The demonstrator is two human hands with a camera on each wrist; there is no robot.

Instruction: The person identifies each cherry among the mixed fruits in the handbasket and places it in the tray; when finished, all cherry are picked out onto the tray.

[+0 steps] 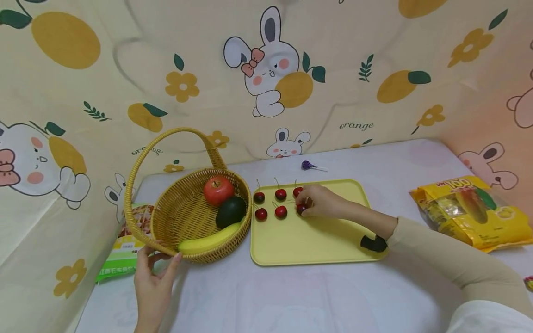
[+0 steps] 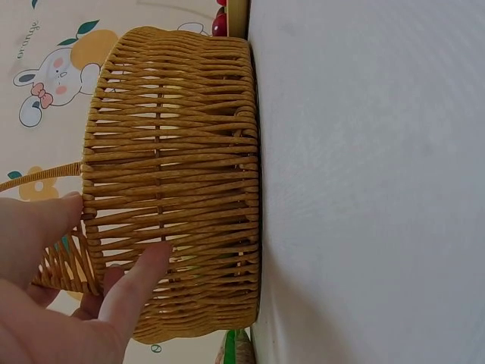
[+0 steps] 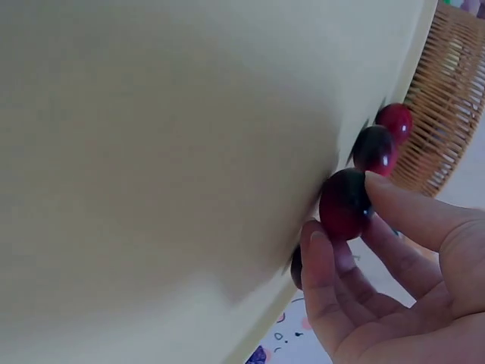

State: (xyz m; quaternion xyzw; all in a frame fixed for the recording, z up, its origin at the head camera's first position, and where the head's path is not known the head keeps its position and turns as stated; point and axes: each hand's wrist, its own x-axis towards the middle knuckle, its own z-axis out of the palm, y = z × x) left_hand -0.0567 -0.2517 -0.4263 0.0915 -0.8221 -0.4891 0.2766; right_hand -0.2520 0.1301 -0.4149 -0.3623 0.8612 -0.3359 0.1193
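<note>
My left hand [image 1: 156,275] grips the rim of a wicker basket [image 1: 200,254] near the foot of its arched handle. Up close in the left wrist view, the thumb and fingers sit at the weave's edge. Inside the basket lie a red apple [image 1: 219,190], an avocado [image 1: 231,212] and a banana [image 1: 210,239]. Over a yellow tray [image 1: 316,245], my right hand [image 1: 326,202] pinches a dark red cherry [image 3: 345,208] between thumb and fingers, at the tray's surface. Several other cherries [image 1: 281,212] stand in two rows along the tray's left part, stems mostly upward.
A purple-wrapped lollipop [image 1: 307,165] lies behind the tray. At the right is a yellow snack bag [image 1: 474,212]; a green snack bag [image 1: 120,259] lies partly behind the basket. A patterned cloth wall [image 1: 191,37] rises behind the white tabletop [image 1: 291,300].
</note>
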